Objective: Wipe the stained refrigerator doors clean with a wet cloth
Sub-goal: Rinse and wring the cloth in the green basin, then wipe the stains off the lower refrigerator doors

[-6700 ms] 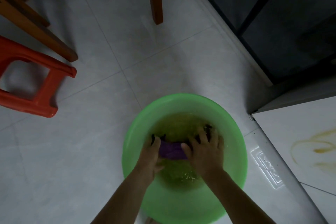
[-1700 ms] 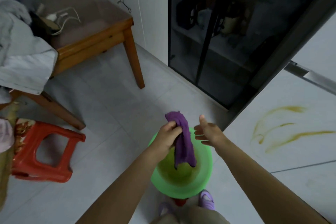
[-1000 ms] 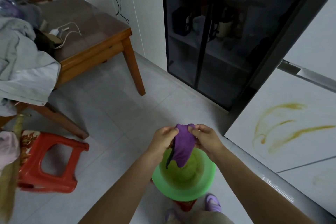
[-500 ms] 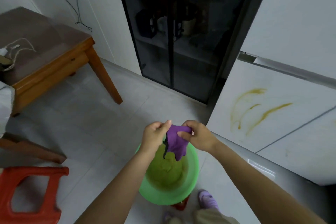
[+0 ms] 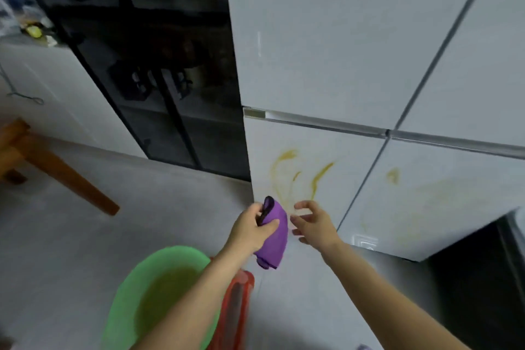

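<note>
My left hand (image 5: 251,229) grips a purple cloth (image 5: 274,239) that hangs down from it in front of the white refrigerator's lower left door (image 5: 318,202). My right hand (image 5: 312,223) hovers just right of the cloth with fingers spread and holds nothing. Yellow streaks (image 5: 301,173) mark that door right above my hands. A smaller yellow blot and faint smears (image 5: 393,175) show on the lower right door (image 5: 443,207). The upper doors (image 5: 326,37) look white, with no stain that I can make out.
A green basin (image 5: 136,295) with yellowish water stands on the tiled floor at lower left, a red stool (image 5: 241,301) beside it. A dark glass cabinet (image 5: 159,65) adjoins the refrigerator's left side. A wooden table leg (image 5: 68,179) slants at the left.
The view has swung up and right toward the refrigerator. My right hand has let go of the cloth, which now hangs from my left hand alone, away from the basin and near the stains.
</note>
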